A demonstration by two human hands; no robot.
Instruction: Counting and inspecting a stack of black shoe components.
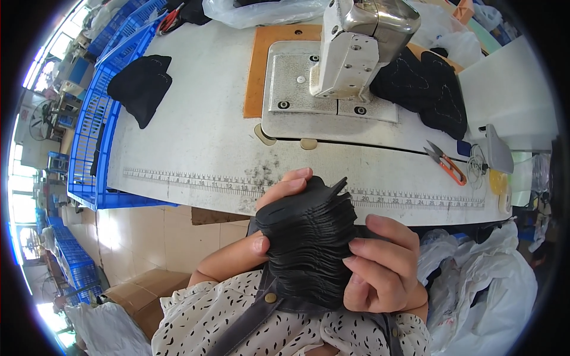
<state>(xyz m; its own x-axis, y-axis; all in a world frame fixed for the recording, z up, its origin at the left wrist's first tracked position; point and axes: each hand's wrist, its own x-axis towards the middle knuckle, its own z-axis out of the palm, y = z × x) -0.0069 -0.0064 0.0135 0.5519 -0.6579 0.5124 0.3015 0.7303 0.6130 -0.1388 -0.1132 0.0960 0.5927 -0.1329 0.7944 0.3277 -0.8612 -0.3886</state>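
Observation:
A thick stack of black cut pieces [309,249], thin and flat with layered edges, is held up in front of my body at the table's front edge. My left hand [270,210] is closed round its left side, fingers behind and thumb on the near left edge. On the right side my right hand [383,264] has its fingers curled with the tips against the layered edges. One piece near the top sticks out from the others at the upper right. Whether the pieces are fabric or leather I cannot tell.
A sewing machine [356,53] stands on the white table [196,130]. Black stitched pieces [421,89] lie to its right, another black piece [142,86] at left. Orange-handled thread snips [445,163] lie at right. A blue crate [89,148] borders the left; plastic bags [481,291] sit lower right.

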